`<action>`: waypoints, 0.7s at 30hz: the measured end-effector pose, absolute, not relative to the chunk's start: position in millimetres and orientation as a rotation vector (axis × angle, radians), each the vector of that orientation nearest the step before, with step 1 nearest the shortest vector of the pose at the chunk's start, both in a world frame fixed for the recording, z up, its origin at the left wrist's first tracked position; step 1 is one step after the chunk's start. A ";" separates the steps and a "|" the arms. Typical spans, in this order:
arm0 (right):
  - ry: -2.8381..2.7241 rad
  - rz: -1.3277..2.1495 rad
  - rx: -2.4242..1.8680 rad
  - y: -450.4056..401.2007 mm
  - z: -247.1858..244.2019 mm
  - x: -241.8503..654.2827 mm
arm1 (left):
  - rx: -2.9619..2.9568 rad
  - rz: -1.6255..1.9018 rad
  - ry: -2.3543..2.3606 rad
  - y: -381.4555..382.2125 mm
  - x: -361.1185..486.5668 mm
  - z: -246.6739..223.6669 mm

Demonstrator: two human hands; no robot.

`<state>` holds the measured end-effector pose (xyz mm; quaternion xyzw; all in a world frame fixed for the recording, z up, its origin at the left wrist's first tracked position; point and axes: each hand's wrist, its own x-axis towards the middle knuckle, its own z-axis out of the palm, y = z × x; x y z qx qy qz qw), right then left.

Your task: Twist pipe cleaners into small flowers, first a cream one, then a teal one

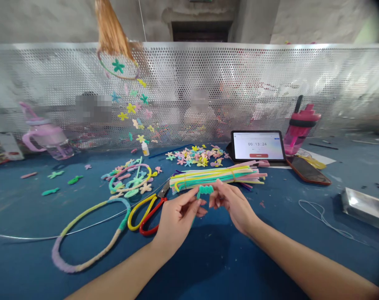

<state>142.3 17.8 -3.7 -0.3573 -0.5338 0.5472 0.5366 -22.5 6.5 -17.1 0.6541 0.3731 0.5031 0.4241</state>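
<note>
A teal pipe cleaner point(206, 190), bent into tight zigzag folds, is held up in front of me between both hands. My left hand point(176, 216) pinches its left end, and a straight tail runs down through those fingers. At the other end, the fingertips of my right hand point(236, 206) are closed on the folds. Just behind lies a bundle of coloured pipe cleaners point(214, 175). Scissors with one yellow and one red handle point(148, 214) rest to the left of my left hand. A ring wrapped in pastel colours point(64, 237) lies further left.
Behind the bundle is a pile of small fuzzy flowers point(198, 156). A hanging ornament with a tassel point(114, 37) dangles at the upper left. A tablet showing a timer point(258, 146), a phone point(308, 170), a pink bottle point(298, 129) and a metal box point(366, 206) stand or lie right.
</note>
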 end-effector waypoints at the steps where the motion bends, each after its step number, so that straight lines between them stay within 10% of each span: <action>1: -1.303 1.275 -0.851 18.7 -3.8 142.7 | 1.653 1.246 0.935 6.0 -22.5 -16.3; 21: -1.418 1.175 -0.861 13.2 -6.1 139.1 | 1.883 1.193 0.959 -1.5 -21.0 -8.8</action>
